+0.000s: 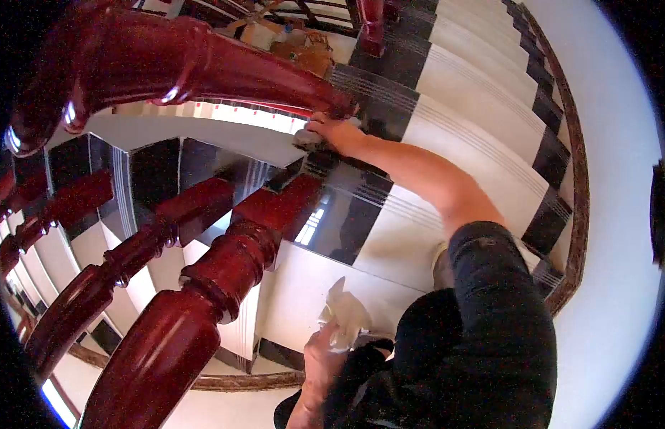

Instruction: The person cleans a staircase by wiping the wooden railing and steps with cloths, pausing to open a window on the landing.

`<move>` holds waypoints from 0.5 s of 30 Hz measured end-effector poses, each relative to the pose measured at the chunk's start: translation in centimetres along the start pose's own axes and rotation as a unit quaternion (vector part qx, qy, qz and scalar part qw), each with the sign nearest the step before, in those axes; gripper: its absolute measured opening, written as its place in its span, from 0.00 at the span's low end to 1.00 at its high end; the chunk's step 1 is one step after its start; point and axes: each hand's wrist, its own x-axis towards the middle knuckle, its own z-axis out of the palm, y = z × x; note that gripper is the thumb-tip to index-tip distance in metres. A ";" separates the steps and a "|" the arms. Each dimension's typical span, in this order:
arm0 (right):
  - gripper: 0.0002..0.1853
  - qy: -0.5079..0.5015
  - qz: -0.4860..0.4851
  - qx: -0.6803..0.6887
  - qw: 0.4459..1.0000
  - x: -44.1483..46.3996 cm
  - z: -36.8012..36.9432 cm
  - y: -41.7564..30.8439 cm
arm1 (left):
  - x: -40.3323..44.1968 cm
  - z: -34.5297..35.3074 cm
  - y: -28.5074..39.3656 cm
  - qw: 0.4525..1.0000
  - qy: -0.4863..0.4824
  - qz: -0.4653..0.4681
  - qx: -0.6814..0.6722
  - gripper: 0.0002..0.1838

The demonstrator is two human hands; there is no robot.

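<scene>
A curving staircase fills most of the view, its smooth tiles white in the middle and glossy black along the sides, with fine grooved lines near the step edges. A plain white wall rises at 3 o'clock, edged by a mottled brown skirting. At 8 o'clock stands the nearest post, dark red and highly polished, swelling and ringed, with a square foot toward the centre. Another red post lies across 11 o'clock; its long axis runs from 9 toward just past 3, the narrow foot at the right. A dark shirt covers the body at 5 o'clock.

The left hand, at 6 o'clock, grips a pale cloth — thin, crumpled, its peak pointing to 12 and its long axis roughly 12 to 6. The right hand, at 12 o'clock, has its fingers bent over a grey rag beside that second post's foot — a bunched lump, its long axis unclear.
</scene>
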 end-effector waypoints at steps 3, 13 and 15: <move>0.23 -0.017 -0.065 -0.123 0.990 3.6 1.7 1.4 | 0.6 -0.4 0.8 0.999 -0.026 -0.017 -0.001 0.26; 0.20 0.037 -0.079 -0.250 0.964 -16.7 0.1 9.2 | 1.6 -1.2 1.0 0.999 -0.011 0.039 -0.024 0.30; 0.19 -0.030 -0.010 -0.275 0.961 -19.1 -0.8 8.7 | 1.9 -0.2 -0.5 0.999 -0.010 0.022 -0.039 0.32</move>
